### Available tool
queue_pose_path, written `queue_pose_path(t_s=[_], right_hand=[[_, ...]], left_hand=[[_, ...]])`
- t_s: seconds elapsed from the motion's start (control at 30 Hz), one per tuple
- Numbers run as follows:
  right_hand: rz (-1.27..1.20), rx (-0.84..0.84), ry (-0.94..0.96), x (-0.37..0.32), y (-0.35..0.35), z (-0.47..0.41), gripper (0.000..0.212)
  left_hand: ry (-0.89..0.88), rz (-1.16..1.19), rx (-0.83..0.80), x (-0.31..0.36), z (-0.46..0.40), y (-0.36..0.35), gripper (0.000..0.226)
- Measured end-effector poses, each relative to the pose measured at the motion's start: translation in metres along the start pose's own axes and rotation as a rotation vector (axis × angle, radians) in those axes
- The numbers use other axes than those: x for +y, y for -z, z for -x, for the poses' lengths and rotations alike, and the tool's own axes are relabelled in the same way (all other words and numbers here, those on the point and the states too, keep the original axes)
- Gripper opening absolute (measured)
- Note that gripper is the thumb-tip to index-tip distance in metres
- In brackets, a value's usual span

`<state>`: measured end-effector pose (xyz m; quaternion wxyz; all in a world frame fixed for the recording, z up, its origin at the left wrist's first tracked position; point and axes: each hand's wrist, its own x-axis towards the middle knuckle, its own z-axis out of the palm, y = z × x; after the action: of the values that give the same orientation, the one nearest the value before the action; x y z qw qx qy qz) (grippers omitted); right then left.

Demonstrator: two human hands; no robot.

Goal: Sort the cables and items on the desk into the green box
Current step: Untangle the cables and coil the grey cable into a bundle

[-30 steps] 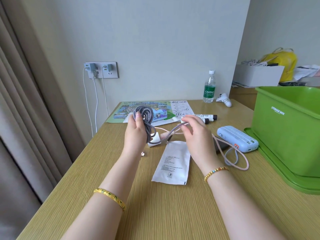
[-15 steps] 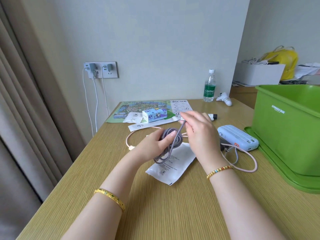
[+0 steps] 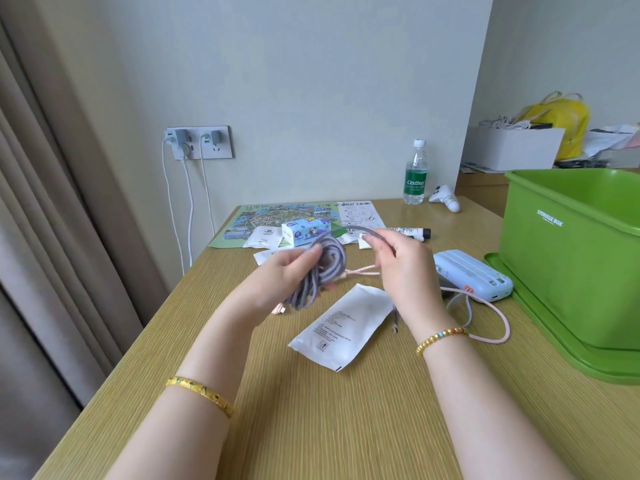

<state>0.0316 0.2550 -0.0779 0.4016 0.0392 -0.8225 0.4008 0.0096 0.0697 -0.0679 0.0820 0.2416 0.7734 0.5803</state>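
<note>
The left hand [image 3: 287, 275] is gripping a coil of grey braided cable [image 3: 320, 268], thumb and fingers curled round the bundle, and is holding it above the middle of the desk [image 3: 311, 410]. The right hand [image 3: 398, 268] is pinching the cable's free end between thumb and fingertips, the strand arching from the coil to the pinch. Under the hands a white flat packet [image 3: 341, 327] is lying on the desk, and a pink cable [image 3: 498, 327] is trailing across the surface toward the right edge. Just beside the right hand a pale blue power bank [image 3: 474, 275] is resting near the green box [image 3: 568, 258], which is standing on its lid at the desk's right edge. Toward the far edge a printed map sheet [image 3: 263, 216] is carrying a small colourful carton [image 3: 304, 230]; a water bottle [image 3: 415, 174] is standing at the far right corner.
</note>
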Motion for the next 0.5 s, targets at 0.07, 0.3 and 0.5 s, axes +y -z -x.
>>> queue_pose_path(t_s=[0.07,0.3,0.5], right_hand=[[-0.062,-0.030,-0.042,-0.001,-0.001,0.000,0.022],[-0.179,-0.082,-0.166,0.006,-0.002,-0.004,0.024],[-0.165,-0.159,-0.235,0.010,-0.003,-0.002,0.027]], left_hand=[[0.044,0.064,0.100,-0.003,-0.003,0.004,0.046],[0.025,0.219,-0.134,-0.002,0.003,0.006,0.047],[-0.001,0.320,-0.102,0.003,0.000,-0.003,0.053]])
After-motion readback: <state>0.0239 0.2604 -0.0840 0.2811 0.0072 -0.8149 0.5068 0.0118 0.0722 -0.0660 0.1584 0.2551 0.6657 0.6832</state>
